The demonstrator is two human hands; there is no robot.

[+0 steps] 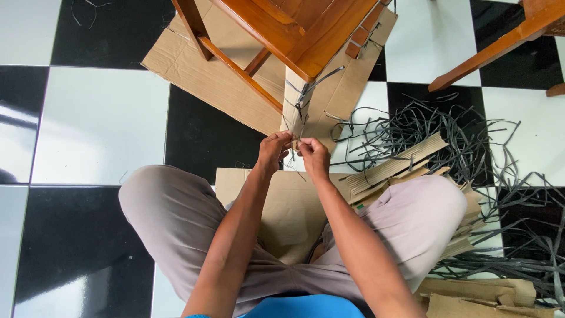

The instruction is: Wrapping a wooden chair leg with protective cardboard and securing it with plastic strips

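Head view looks straight down on the left hand [273,150] and the right hand [313,154], both drawn together with fingertips pressed on a thin grey-black plastic strap [303,97] at the foot of a cardboard-wrapped wooden chair leg [294,106]. Each hand pinches the strap; whether it is a knot or a loose end between the fingers is too small to tell. Judging by this, the unwrapping of that leg is mid-way: the strap is yet wound around the brown cardboard sleeve, so the next move likely calls for a careful pull or untwist close to the leg. Above, the orange-brown wooden chair [282,29] stands on a flat sheet of brown cardboard [200,70]. To the right lies a tangled heap of dark plastic strapping [447,135] with torn corrugated cardboard pieces [394,165], near the right knee. The black-and-white tiled floor [94,123] spreads all around.
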